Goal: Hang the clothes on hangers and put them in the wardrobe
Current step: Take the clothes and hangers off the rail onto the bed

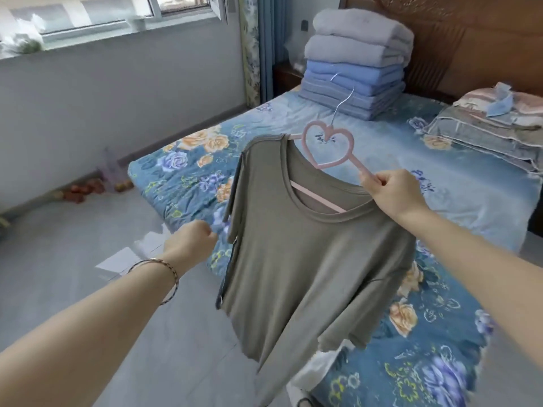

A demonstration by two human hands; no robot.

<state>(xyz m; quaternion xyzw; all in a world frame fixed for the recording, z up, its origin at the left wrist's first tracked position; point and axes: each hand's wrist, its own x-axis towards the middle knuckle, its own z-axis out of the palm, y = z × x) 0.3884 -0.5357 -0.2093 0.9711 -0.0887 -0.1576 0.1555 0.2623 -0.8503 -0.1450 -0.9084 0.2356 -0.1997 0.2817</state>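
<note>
The left hand (pixel 194 239) is out by the shirt's near sleeve (pixel 235 207), fingers curled in. The hem hangs just beside the knuckles, but I cannot tell whether they have hold of it or only hover there.

The grey-green shirt (pixel 308 274) hangs in the air between the two arms, above the edge of the flowered bed (pixel 293 113), front facing the person. Its left shoulder sits up high over one end of the pink hanger (pixel 360 169), and the body drapes down and to the right. The hanger's long axis runs on a slant, high on the left and lower on the right, and the wire hook (pixel 342 98) points up and away toward the stack of folded blankets (pixel 352 69).

The hanger's other arm comes out through the neck opening rather than lying under the cloth — so that shoulder looks not yet seated. The right hand (pixel 393 195) pinches this bare arm between thumb and fingers, close to the collar.

So the right hand is on the hanger, with the loose shoulder directly below its grip. I'd judge that seating that shoulder comes first. No wardrobe shows from here.
</note>
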